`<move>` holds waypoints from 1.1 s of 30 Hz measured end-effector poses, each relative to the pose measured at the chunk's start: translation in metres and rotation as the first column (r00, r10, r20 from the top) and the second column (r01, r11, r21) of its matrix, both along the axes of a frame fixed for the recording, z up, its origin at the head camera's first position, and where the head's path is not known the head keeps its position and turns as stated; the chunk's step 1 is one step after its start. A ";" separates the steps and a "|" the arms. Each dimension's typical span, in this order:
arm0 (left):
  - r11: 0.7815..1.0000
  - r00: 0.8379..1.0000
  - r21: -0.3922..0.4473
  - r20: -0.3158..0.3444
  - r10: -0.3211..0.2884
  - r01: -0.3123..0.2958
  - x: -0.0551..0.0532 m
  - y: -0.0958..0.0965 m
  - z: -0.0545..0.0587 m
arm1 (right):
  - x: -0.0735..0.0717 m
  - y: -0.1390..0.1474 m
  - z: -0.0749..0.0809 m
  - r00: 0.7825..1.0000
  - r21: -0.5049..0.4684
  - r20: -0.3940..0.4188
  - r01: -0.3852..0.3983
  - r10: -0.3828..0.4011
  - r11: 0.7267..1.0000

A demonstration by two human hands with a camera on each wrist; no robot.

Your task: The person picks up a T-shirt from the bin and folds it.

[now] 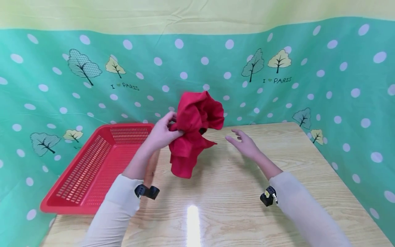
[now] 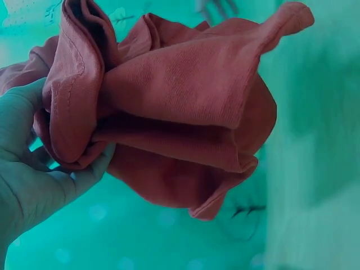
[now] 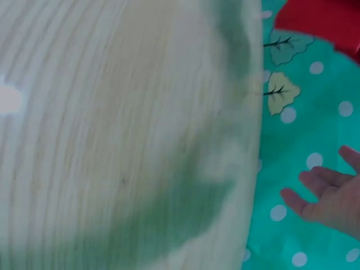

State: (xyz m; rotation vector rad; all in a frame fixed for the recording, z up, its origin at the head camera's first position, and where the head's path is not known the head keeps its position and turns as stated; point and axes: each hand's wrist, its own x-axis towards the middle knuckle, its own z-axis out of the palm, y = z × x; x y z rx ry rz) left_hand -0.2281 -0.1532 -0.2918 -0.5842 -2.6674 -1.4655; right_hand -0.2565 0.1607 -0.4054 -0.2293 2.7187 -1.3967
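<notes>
A crumpled red cloth point(image 1: 192, 120) hangs in loose folds above the table, its lower end dangling toward the wood. My left hand point(image 1: 163, 132) grips it at its left side, between thumb and fingers. In the left wrist view the cloth point(image 2: 180, 90) shows a stitched hem near the left hand point(image 2: 39, 169), and part of the fingers is hidden behind the fabric. To the right of the cloth, my right hand point(image 1: 245, 144) is held apart from it, fingers loosely extended and holding nothing. The right wrist view shows that hand point(image 3: 332, 197) with spread fingers.
A red plastic basket point(image 1: 45, 204) with slotted walls stands on the left of the wooden table point(image 1: 234, 199). Green dotted curtain fabric point(image 1: 203, 75) surrounds the table at the back and sides. Black wrist devices sit at both cuffs.
</notes>
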 end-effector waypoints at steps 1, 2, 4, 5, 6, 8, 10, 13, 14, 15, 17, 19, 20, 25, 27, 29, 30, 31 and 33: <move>1.000 1.000 0.011 0.009 -0.008 0.008 -0.001 0.004 -0.004 | 0.000 -0.003 0.002 1.000 -0.028 0.000 0.001 -0.001 1.000; 1.000 1.000 0.019 0.014 -0.016 0.016 -0.002 0.007 -0.009 | -0.001 -0.004 0.003 1.000 -0.051 -0.001 -0.003 0.003 0.999; 0.999 0.999 0.035 0.019 -0.033 0.032 -0.004 0.014 -0.017 | 0.002 -0.009 0.011 1.000 -0.112 0.014 -0.014 0.016 0.994; 0.998 0.999 0.047 0.020 -0.042 0.041 -0.005 0.017 -0.021 | 0.002 -0.011 0.012 1.000 -0.146 0.017 -0.021 0.024 0.989; 0.997 0.998 0.061 0.025 -0.053 0.052 -0.005 0.020 -0.024 | 0.002 -0.012 0.014 0.999 -0.178 0.020 -0.027 0.031 0.984; 0.993 0.997 0.091 0.037 -0.072 0.068 -0.007 0.025 -0.032 | 0.003 -0.014 0.016 0.998 -0.237 0.042 -0.032 0.043 0.971; 0.989 0.995 0.126 0.055 -0.086 0.079 -0.009 0.030 -0.039 | 0.001 -0.015 0.013 0.998 -0.289 0.051 -0.028 0.045 0.957; 0.982 0.991 0.172 0.093 -0.101 0.084 -0.010 0.036 -0.050 | 0.001 -0.018 0.013 0.996 -0.347 0.083 0.003 0.028 0.938; 0.979 0.989 0.187 0.107 -0.106 0.085 -0.011 0.037 -0.053 | 0.000 -0.019 0.013 0.996 -0.373 0.093 0.016 0.020 0.928; 0.977 0.987 0.198 0.118 -0.108 0.083 -0.012 0.038 -0.057 | 0.000 -0.020 0.013 0.995 -0.395 0.100 0.030 0.010 0.918; 0.972 0.983 0.225 0.148 -0.110 0.075 -0.013 0.040 -0.063 | -0.001 -0.023 0.012 0.993 -0.447 0.115 0.061 -0.011 0.892; 0.967 0.978 0.248 0.176 -0.111 0.065 -0.015 0.041 -0.069 | -0.003 -0.026 0.011 0.992 -0.492 0.126 0.090 -0.031 0.866; 0.963 0.975 0.262 0.190 -0.112 0.060 -0.016 0.042 -0.071 | -0.003 -0.027 0.010 0.991 -0.511 0.130 0.103 -0.042 0.853; 0.951 0.965 0.308 0.236 -0.115 0.038 -0.018 0.045 -0.080 | -0.006 -0.031 0.010 0.979 -0.579 0.160 0.195 -0.124 0.792; 0.947 0.960 0.321 0.260 -0.103 0.014 -0.021 0.044 -0.083 | -0.007 -0.030 0.011 0.967 -0.610 0.187 0.252 -0.172 0.751; 0.939 0.953 0.343 0.292 -0.084 -0.022 -0.024 0.043 -0.084 | -0.008 -0.026 0.012 0.949 -0.646 0.227 0.316 -0.220 0.695; 0.932 0.946 0.360 0.315 -0.075 -0.046 -0.025 0.042 -0.084 | -0.009 -0.023 0.013 0.937 -0.662 0.250 0.350 -0.245 0.662; 0.923 0.938 0.378 0.341 -0.061 -0.077 -0.027 0.041 -0.084 | -0.009 -0.020 0.014 0.923 -0.674 0.275 0.385 -0.270 0.631; 0.896 0.916 0.418 0.401 -0.031 -0.153 -0.030 0.039 -0.082 | -0.011 -0.013 0.014 0.894 -0.675 0.315 0.447 -0.319 0.586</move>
